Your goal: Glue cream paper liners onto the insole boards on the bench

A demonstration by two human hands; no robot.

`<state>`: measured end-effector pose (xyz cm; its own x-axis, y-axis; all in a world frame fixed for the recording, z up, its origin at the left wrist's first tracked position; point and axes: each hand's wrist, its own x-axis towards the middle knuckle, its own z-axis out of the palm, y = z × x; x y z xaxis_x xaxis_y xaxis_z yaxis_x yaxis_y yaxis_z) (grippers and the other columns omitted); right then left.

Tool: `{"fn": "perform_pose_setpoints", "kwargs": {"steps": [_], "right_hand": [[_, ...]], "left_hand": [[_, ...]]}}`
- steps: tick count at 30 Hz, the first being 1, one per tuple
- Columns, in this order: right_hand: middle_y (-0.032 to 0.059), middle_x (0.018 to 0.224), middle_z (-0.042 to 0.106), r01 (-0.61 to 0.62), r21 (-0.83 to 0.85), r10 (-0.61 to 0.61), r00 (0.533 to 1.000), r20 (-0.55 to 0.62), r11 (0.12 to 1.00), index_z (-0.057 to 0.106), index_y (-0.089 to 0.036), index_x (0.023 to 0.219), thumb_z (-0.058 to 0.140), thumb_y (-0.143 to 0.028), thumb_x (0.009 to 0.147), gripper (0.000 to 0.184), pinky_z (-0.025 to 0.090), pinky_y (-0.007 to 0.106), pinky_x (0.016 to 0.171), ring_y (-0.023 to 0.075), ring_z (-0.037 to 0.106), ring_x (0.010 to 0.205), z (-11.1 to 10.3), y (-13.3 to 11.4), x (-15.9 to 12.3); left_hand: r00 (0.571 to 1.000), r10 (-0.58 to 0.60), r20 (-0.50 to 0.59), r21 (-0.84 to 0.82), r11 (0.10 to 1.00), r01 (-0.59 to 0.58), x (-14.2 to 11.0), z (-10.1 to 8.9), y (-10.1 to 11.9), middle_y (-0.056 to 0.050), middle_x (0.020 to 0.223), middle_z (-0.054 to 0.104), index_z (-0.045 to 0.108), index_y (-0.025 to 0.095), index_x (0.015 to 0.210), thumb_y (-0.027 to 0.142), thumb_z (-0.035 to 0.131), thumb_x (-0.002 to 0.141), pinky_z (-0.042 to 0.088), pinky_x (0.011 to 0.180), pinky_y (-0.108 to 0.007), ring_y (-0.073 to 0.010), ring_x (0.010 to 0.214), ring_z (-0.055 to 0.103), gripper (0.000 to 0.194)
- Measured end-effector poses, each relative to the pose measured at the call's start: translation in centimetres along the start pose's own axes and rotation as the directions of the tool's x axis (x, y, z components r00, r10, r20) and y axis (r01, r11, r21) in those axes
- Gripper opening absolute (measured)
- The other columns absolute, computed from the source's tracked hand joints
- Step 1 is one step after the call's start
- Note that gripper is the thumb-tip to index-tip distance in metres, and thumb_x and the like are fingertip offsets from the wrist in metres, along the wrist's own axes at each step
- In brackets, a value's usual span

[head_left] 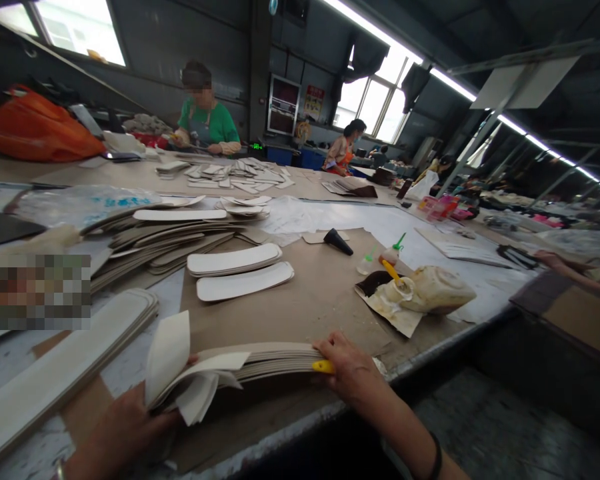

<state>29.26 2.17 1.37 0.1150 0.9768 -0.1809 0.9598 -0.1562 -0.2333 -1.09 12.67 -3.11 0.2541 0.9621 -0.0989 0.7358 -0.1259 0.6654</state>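
A fanned stack of long cardboard strips (pixel 280 360) is held a little above the brown board, bowed between both hands. My left hand (pixel 123 423) is closed around its left end, where several white sheets (pixel 167 353) curl up and fold over. My right hand (pixel 353 373) grips the right end, and a yellow handle (pixel 323 367) pokes out from under its fingers; the tool's other end is hidden. Beyond the stack, two neat piles of white-topped strips with rounded ends, a rear pile (pixel 235 259) and a nearer pile (pixel 245 281), lie on the brown board (pixel 220 321).
Right of the board, a stained glue container (pixel 443 290) lies on its side with a yellow-handled tool (pixel 391 270). Small bottles (pixel 390 253) and a black cone (pixel 338 241) stand or lie behind. Long strips (pixel 70 373) cover the left. Co-workers (pixel 207 120) sit across the table.
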Motion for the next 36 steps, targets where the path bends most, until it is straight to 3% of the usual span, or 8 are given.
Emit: {"fn": "perform_pose_setpoints", "kwargs": {"steps": [4, 10, 17, 20, 24, 27, 31, 36], "right_hand": [[0.0048, 0.103, 0.052, -0.010, 0.060, 0.013, 0.998, -0.058, 0.998, 0.058, -0.023, 0.110, 0.069, -0.025, 0.072, 0.039, 0.044, 0.028, 0.083, 0.0185, 0.053, 0.095, 0.1, 0.5, -0.5], [0.0054, 0.102, 0.052, 0.004, 0.089, 0.006, 0.994, -0.109, 0.996, 0.059, -0.023, 0.109, 0.071, -0.025, 0.070, 0.041, 0.046, 0.030, 0.081, 0.0196, 0.053, 0.093, 0.4, 1.0, -1.0], [0.0047, 0.096, 0.053, 0.055, 0.109, -0.040, 0.990, -0.135, 0.992, 0.061, -0.023, 0.104, 0.064, -0.024, 0.076, 0.028, 0.046, 0.028, 0.080, 0.0182, 0.055, 0.088, 0.7, 1.6, -0.4], [0.0053, 0.095, 0.054, 0.099, 0.121, -0.079, 0.985, -0.155, 0.988, 0.062, -0.021, 0.100, 0.060, -0.026, 0.079, 0.022, 0.045, 0.030, 0.081, 0.0185, 0.056, 0.087, 0.9, 2.3, 0.7], [0.0056, 0.092, 0.058, 0.171, 0.118, -0.148, 0.972, -0.185, 0.978, 0.062, -0.021, 0.093, 0.055, -0.033, 0.082, 0.018, 0.045, 0.032, 0.080, 0.0187, 0.057, 0.082, 0.8, 2.9, 2.3], [0.0065, 0.091, 0.061, 0.188, 0.100, -0.170, 0.971, -0.167, 0.977, 0.061, -0.019, 0.090, 0.053, -0.033, 0.083, 0.017, 0.045, 0.032, 0.079, 0.0197, 0.058, 0.084, 0.3, 2.8, 3.2], [0.0074, 0.089, 0.063, 0.142, 0.040, -0.136, 0.983, -0.122, 0.989, 0.059, -0.018, 0.090, 0.052, -0.030, 0.084, 0.016, 0.044, 0.032, 0.074, 0.0214, 0.059, 0.083, -0.1, 2.4, 3.7], [0.0071, 0.091, 0.061, 0.179, 0.004, -0.176, 0.975, -0.137, 0.984, 0.057, -0.018, 0.091, 0.051, -0.030, 0.085, 0.014, 0.044, 0.030, 0.074, 0.0204, 0.059, 0.084, 0.4, 2.5, 3.4]], "left_hand": [[1.000, -0.022, 0.015, -0.076, 0.997, 0.023, 0.1, 0.6, -0.9, -0.005, 0.087, 0.073, 0.067, 0.019, 0.094, 0.038, 0.051, 0.053, 0.051, 0.077, -0.035, -0.0324, 0.086, 0.066, 0.048], [1.000, -0.003, 0.002, -0.126, 0.992, 0.003, 0.0, 1.5, -2.5, -0.005, 0.104, 0.069, 0.066, 0.021, 0.102, 0.045, 0.060, 0.053, 0.048, 0.088, -0.035, -0.0328, 0.099, 0.062, 0.055], [0.996, -0.028, 0.090, -0.214, 0.976, 0.047, 0.0, -1.4, 0.5, -0.005, 0.109, 0.067, 0.060, 0.019, 0.112, 0.043, 0.070, 0.050, 0.043, 0.093, -0.034, -0.0292, 0.097, 0.061, 0.067], [0.994, -0.083, 0.071, -0.347, 0.932, 0.102, 0.2, -2.5, 1.4, -0.004, 0.091, 0.071, 0.065, 0.020, 0.100, 0.041, 0.071, 0.052, 0.050, 0.078, -0.030, -0.0252, 0.083, 0.062, 0.053], [0.976, -0.215, 0.045, -0.591, 0.782, 0.199, 0.4, -1.9, 1.7, 0.001, 0.053, 0.061, 0.062, 0.018, 0.060, 0.028, 0.073, 0.047, 0.042, 0.047, -0.022, -0.0143, 0.052, 0.051, 0.020], [0.953, -0.277, 0.119, -0.771, 0.579, 0.264, 0.8, -0.8, 1.9, 0.005, 0.038, 0.047, 0.051, 0.016, 0.045, 0.019, 0.074, 0.046, 0.030, 0.037, -0.017, -0.0066, 0.039, 0.037, 0.022], [0.913, -0.357, 0.199, -0.922, 0.247, 0.298, 1.3, -0.3, 1.7, 0.007, 0.036, 0.038, 0.048, 0.014, 0.047, 0.014, 0.068, 0.056, 0.025, 0.034, -0.015, -0.0036, 0.034, 0.031, 0.021], [0.853, -0.433, 0.291, -0.937, 0.054, 0.346, 0.8, -2.2, 0.8, 0.009, 0.039, 0.031, 0.054, 0.011, 0.065, 0.024, 0.047, 0.083, 0.025, 0.033, -0.014, -0.0032, 0.032, 0.027, 0.024]]}}
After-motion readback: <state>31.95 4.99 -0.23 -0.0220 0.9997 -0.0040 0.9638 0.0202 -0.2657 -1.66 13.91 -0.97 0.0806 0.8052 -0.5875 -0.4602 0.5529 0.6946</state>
